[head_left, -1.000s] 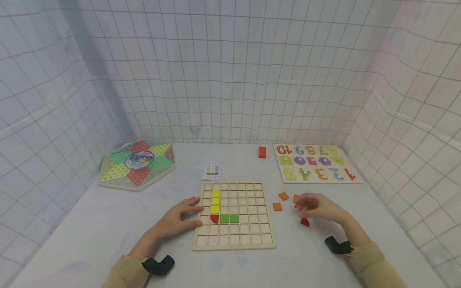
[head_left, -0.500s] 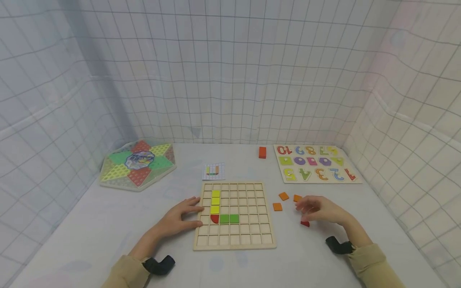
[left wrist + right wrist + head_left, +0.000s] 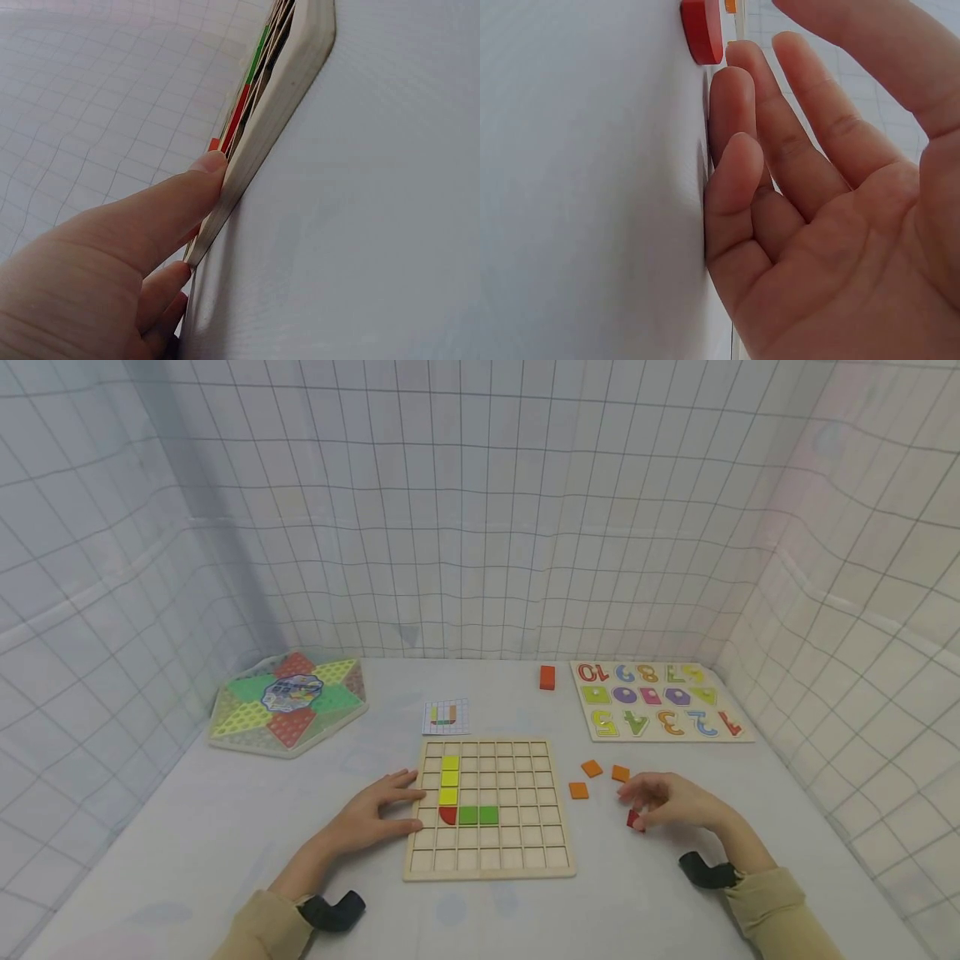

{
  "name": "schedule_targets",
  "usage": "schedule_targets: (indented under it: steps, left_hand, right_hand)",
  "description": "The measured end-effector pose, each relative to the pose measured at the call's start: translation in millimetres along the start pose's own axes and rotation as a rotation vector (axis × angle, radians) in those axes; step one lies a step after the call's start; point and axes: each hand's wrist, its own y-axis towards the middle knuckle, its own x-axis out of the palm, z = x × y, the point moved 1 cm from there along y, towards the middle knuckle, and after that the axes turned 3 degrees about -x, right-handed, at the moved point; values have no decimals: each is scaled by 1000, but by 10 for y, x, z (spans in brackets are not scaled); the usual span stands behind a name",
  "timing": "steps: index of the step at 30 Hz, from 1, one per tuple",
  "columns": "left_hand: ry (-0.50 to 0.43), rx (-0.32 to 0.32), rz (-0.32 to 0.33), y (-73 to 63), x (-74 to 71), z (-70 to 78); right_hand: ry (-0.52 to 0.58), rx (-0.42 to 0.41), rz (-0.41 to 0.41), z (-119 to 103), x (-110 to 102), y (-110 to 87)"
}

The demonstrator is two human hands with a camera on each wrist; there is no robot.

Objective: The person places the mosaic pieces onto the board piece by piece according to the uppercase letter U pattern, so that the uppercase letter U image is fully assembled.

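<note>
My left hand (image 3: 371, 814) rests with spread fingers on the left edge of a wooden grid board (image 3: 525, 860); in the left wrist view its thumb (image 3: 180, 199) touches the rim. In the board's cells lie a column of yellow squares (image 3: 449, 779), a red quarter-circle tile (image 3: 447, 815) and two green squares (image 3: 477, 815). To the right, my right hand (image 3: 675, 802) hovers low with loosely bent fingers, its thumb partly covering a loose red tile (image 3: 632, 818). The right wrist view shows this red tile (image 3: 703, 31) beyond the fingertips, with nothing gripped.
Three orange squares (image 3: 578, 791) lie between board and right hand. Behind the board is a small pattern card (image 3: 446, 717). Farther back stand a number puzzle (image 3: 663, 702), a red block (image 3: 547, 677) and a star-patterned game board (image 3: 288, 703).
My right hand has shifted slightly nearer to me, and its thumb now overlaps the loose red tile. More of the orange square behind the fingers shows. My left hand stays put.
</note>
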Motion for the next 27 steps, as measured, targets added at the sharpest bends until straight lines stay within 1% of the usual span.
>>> schedule_targets:
  steps: [6,11,19,27]
  left_hand:
    - [-3,16,4,0,-3,-2]
    - [1,14,3,3,0,-7]
    - [6,7,4,1,-2,-1]
    - [7,1,3,-1,0,11]
  right_hand:
    - [0,25,-21,5,-2,-2]
    - [0,47,-26,7,-1,-5]
    - [-18,68,-8,33,4,-8]
    - [-59,68,-1,18,17,0]
